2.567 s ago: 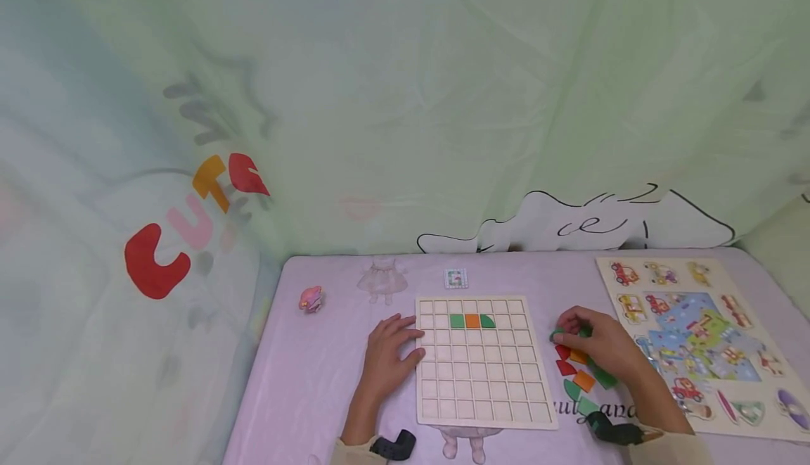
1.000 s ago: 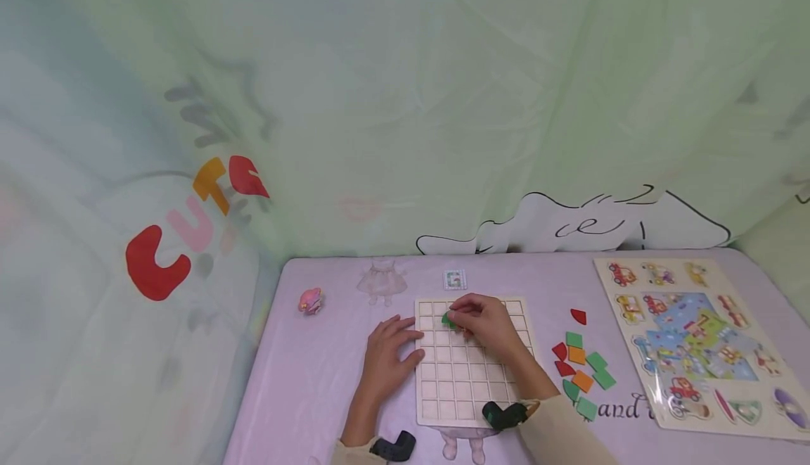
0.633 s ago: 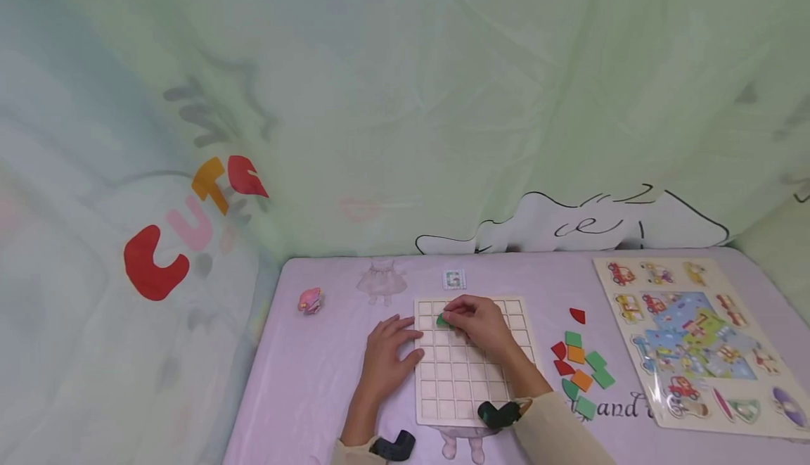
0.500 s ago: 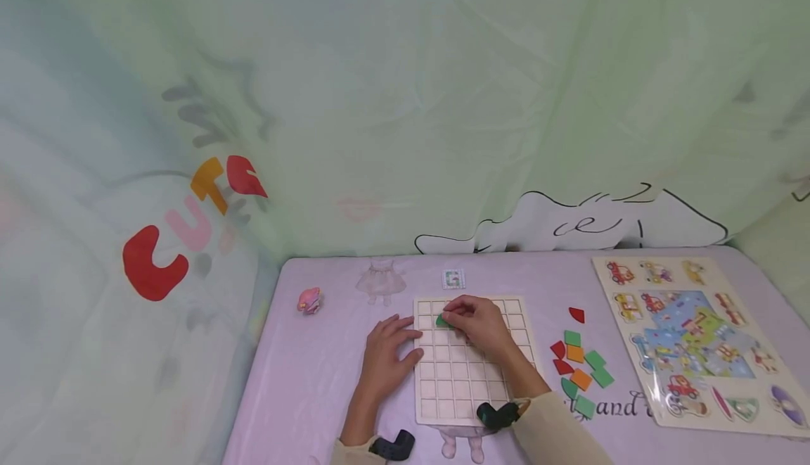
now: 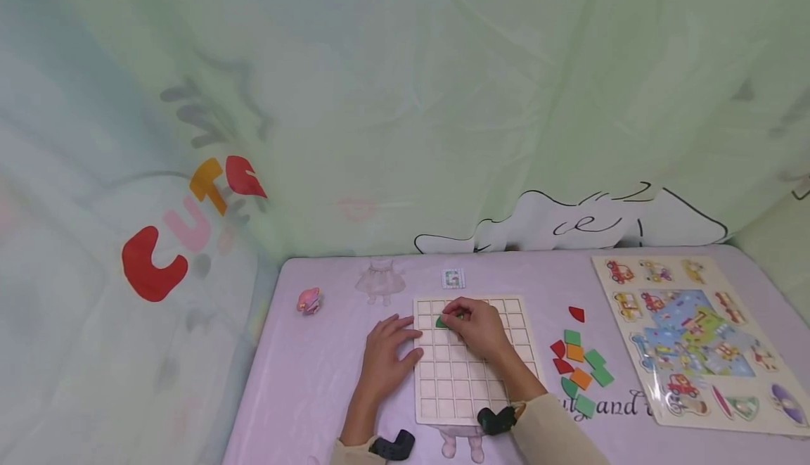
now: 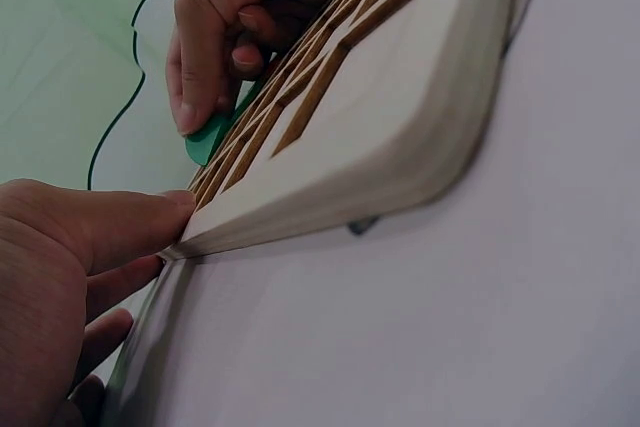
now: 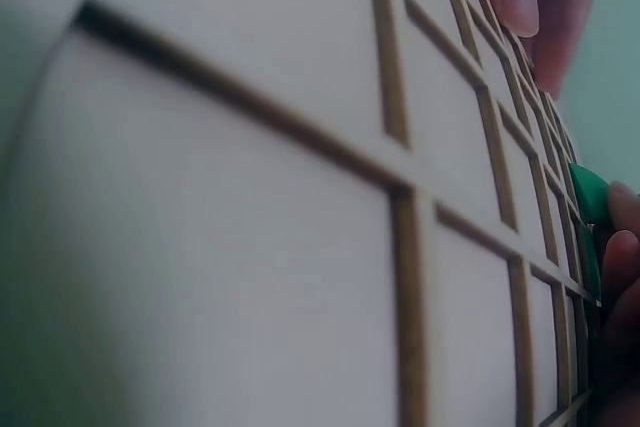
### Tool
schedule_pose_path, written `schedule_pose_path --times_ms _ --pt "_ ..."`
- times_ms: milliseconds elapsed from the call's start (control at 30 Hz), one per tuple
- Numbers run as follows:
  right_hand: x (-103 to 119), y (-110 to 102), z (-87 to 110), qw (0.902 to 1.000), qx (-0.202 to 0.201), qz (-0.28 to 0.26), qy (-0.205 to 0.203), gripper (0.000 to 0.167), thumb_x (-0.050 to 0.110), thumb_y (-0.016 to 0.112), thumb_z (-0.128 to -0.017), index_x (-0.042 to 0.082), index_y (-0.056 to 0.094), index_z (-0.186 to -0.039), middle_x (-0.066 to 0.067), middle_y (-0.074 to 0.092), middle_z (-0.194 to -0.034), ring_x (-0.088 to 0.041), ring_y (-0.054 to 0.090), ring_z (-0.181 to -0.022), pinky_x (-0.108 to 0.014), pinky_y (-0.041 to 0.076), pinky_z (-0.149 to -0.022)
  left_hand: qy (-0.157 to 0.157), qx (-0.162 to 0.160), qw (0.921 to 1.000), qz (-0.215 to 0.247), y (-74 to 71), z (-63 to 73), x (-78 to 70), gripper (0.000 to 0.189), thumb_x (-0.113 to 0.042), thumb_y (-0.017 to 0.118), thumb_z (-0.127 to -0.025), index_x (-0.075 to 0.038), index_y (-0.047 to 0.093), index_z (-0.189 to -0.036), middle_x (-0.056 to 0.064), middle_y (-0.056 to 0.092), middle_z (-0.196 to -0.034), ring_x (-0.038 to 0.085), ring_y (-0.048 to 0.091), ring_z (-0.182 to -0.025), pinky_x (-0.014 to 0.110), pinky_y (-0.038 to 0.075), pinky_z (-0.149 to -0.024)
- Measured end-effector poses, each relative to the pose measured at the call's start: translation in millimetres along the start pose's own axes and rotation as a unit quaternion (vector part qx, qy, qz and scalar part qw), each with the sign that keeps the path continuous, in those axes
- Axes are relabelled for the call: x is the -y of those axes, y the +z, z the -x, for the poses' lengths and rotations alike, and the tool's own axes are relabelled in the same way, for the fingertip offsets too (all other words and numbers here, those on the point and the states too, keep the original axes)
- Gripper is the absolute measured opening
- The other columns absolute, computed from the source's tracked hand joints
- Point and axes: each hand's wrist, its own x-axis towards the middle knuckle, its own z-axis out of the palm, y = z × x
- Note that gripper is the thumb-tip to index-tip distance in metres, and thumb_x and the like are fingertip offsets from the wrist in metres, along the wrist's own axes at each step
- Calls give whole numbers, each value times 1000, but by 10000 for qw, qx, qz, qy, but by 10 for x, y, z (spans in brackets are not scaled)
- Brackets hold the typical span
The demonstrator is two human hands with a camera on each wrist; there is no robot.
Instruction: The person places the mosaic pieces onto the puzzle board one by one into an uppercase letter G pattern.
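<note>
A pale wooden grid board (image 5: 452, 395) lies on the table. My right hand (image 5: 481, 330) is over its upper left part, pinching a green quarter-circle tile (image 5: 439, 322) between thumb and finger. In the left wrist view the green tile (image 6: 205, 140) is close to the grid ridges; the right wrist view shows it (image 7: 589, 192) at the far side, partly covered by fingertips. Tiles in that row are mostly hidden by the right hand. My left hand (image 5: 382, 354) rests beside the board, fingers spread, its fingertips touching the left edge.
Right of the board lie several loose tiles, including a red quarter-circle (image 5: 576, 314), an orange square (image 5: 580, 379) and a green square (image 5: 585, 406). A picture puzzle board (image 5: 645, 380) is farther right. A small patterned card (image 5: 453, 278) and a pink figurine (image 5: 309, 300) lie toward the back.
My right hand has moved from the loose tiles leftward onto the board, carrying the green quarter-circle tile. Over the last half second it barely shifts. The left hand stays at the board's edge.
</note>
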Motion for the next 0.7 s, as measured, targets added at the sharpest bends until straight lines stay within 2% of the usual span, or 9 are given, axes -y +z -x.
schedule_pose_path --times_ms 233,467,700 --pt "-9 12 8 9993 -132 298 -160 6 23 79 -89 19 74 -91 3 58 -58 -14 53 -50 -26 42 -49 42 -23 10000 -27 11 -2 13 24 -24 77 -88 -21 76 -112 0 66 -139 28 50 -141 58 37 -116" --pt "-22 26 -10 9967 -284 725 -244 7 26 80 -88 22 76 -90 6 61 -71 -11 50 -63 -25 41 -58 92 -82 9999 3 1 0 4 25 -22 77 -87 -20 77 -111 1 67 -138 29 51 -140 59 37 -114" --pt "-22 47 -21 9940 -393 943 -383 8 26 81 -87 21 76 -91 7 66 -77 -10 52 -68 -25 41 -63 133 -126 9998 -33 5 -1 8 25 -21 78 -86 -20 77 -111 1 67 -137 30 52 -139 60 38 -113"
